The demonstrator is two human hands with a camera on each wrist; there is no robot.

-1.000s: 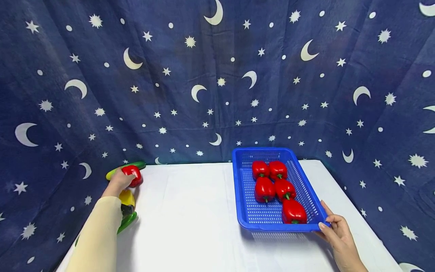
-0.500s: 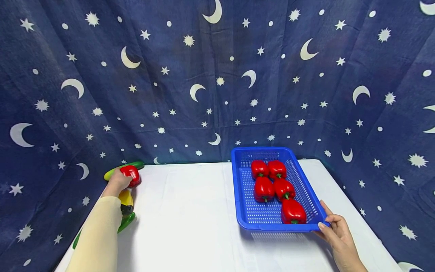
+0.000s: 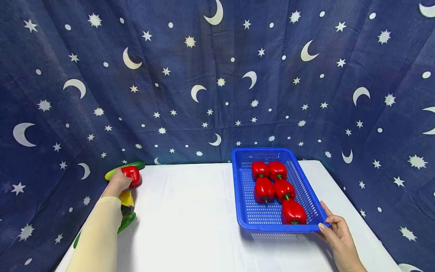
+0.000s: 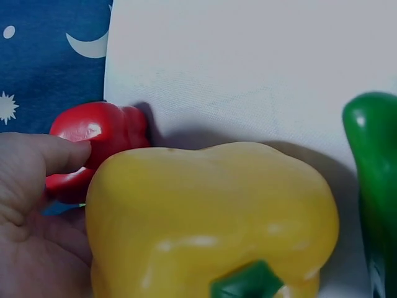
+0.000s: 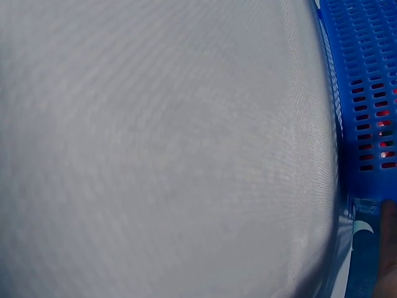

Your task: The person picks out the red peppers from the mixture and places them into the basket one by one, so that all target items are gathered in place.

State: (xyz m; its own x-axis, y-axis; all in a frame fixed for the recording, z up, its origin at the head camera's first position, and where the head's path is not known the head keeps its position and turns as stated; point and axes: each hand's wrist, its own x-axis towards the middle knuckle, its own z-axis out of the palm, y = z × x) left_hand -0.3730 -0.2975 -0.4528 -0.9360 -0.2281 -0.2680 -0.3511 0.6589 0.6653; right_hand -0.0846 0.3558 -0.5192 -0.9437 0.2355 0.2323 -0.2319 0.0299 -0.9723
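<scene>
At the far left of the table, my left hand [image 3: 119,181] grips a red bell pepper [image 3: 131,176]; in the left wrist view the thumb lies across the red pepper [image 4: 102,133]. Just in front of that hand is a yellow bell pepper [image 4: 211,211], partly hidden by the sleeve in the head view. My right hand [image 3: 340,238] holds the near right corner of a blue plastic basket [image 3: 242,217], thumb on the rim. Several red bell peppers [image 3: 264,189] lie inside the basket. The right wrist view shows the perforated basket wall [image 5: 366,180] and part of a finger.
Behind the left hand lies a yellow-green, long vegetable [image 3: 136,164]. A green, long vegetable [image 3: 127,222] sits nearer, beside the sleeve, with a dark item [image 3: 127,210] next to it. A star-and-moon curtain [image 3: 217,75] borders the white table [image 3: 183,211].
Almost nothing differs. The view shifts very slightly, while the left hand stays on the red bell pepper and the right hand stays on the basket corner.
</scene>
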